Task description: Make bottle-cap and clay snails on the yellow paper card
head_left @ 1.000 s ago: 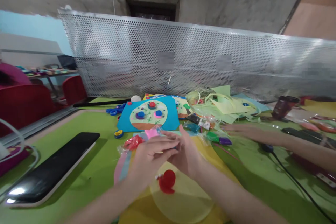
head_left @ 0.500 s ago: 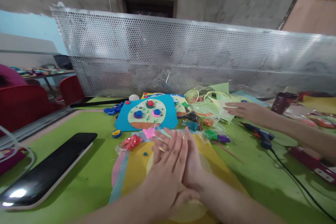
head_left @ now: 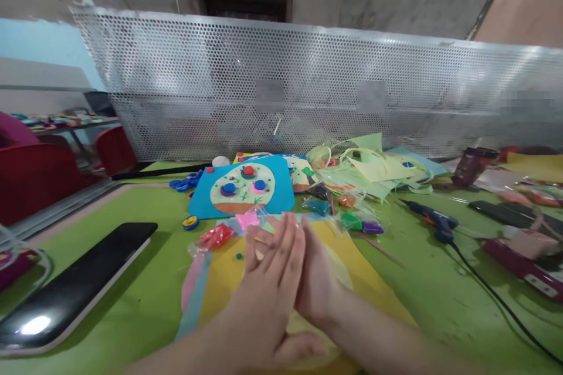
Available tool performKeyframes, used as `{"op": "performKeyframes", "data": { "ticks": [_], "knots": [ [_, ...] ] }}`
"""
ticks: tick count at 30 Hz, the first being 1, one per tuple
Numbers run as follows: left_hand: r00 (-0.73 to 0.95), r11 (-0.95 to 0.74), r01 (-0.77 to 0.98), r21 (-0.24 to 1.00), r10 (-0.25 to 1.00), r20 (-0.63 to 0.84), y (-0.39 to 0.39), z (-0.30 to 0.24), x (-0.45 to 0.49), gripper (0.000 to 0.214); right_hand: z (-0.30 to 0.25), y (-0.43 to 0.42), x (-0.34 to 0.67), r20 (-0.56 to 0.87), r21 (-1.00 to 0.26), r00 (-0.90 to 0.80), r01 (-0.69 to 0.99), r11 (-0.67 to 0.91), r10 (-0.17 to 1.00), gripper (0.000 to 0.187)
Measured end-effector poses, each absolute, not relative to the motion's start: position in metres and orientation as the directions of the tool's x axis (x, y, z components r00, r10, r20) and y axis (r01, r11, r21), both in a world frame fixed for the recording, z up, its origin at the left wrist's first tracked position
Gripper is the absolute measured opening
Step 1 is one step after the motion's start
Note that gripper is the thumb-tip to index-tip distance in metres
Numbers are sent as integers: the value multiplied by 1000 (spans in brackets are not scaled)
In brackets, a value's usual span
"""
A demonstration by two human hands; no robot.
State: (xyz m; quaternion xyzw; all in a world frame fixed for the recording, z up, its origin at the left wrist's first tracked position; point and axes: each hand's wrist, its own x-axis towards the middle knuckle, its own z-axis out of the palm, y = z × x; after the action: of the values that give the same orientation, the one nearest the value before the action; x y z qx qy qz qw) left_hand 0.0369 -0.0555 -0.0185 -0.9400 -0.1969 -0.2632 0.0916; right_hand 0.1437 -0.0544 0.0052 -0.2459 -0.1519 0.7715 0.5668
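Above a yellow paper sheet (head_left: pixel 373 281), my left hand (head_left: pixel 272 281) lies palm to palm against my right hand (head_left: pixel 319 281). The left fingers are stretched out and its thumb points right. My right hand is flat beneath and behind it, its fingers mostly covered. Anything between the palms is hidden. A pale yellow round (head_left: pixel 343 272) shows on the sheet under my hands. Close to my fingertips are a pink clay piece (head_left: pixel 248 221) in plastic, a red clay packet (head_left: pixel 216 236) and a tiny blue ball (head_left: pixel 239 256).
A blue card (head_left: pixel 285 190) with clay decorations lies behind. Green and purple clay packets (head_left: pixel 363 224) sit to the right, near a glue gun (head_left: pixel 433 218) with a trailing cord. A long black case (head_left: pixel 83 281) lies left. Paper strips (head_left: pixel 365 167) are heaped before the perforated metal screen (head_left: pixel 308 88).
Another person's arm on the right has withdrawn from above the glue gun. My hands stay pressed together, with the left one shifted slightly against the right. The view has moved a little.
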Motion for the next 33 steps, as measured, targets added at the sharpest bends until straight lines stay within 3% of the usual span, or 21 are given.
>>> {"op": "performKeyframes", "data": {
  "ticks": [4, 8, 12, 15, 19, 24, 27, 33],
  "knots": [
    [736, -845, 531, -60, 425, 527, -55, -17, 33, 92, 16, -56, 150, -269, -503, -235, -793, -344, 934, 59],
    [798, -916, 387, -108, 274, 536, -58, -31, 36, 84, 12, -48, 161, -183, -521, -127, -828, -206, 975, 61],
    [794, -921, 334, -201, 160, 587, -57, -33, 41, 82, 5, -47, 155, -206, -506, -197, -817, -276, 959, 64],
    [780, -860, 460, -221, 272, 564, -53, -23, 35, 94, 10, -52, 149, -225, -490, -239, -810, -321, 945, 61],
    [735, -787, 586, -195, 413, 538, -46, -17, 24, 89, 17, -51, 153, -154, -472, -222, -839, -269, 963, 63],
    [815, -876, 400, -268, 207, 541, -48, -26, 30, 81, 14, -42, 163, -225, -491, -92, -850, -194, 970, 66],
    [781, -880, 419, -225, 223, 583, -50, -31, 33, 82, 10, -43, 157, -186, -503, -58, -852, -145, 981, 66],
    [666, -827, 562, -14, 442, 601, -52, -32, 29, 76, 3, -48, 138, -186, -623, 8, -774, -111, 983, 46]
  ]
}}
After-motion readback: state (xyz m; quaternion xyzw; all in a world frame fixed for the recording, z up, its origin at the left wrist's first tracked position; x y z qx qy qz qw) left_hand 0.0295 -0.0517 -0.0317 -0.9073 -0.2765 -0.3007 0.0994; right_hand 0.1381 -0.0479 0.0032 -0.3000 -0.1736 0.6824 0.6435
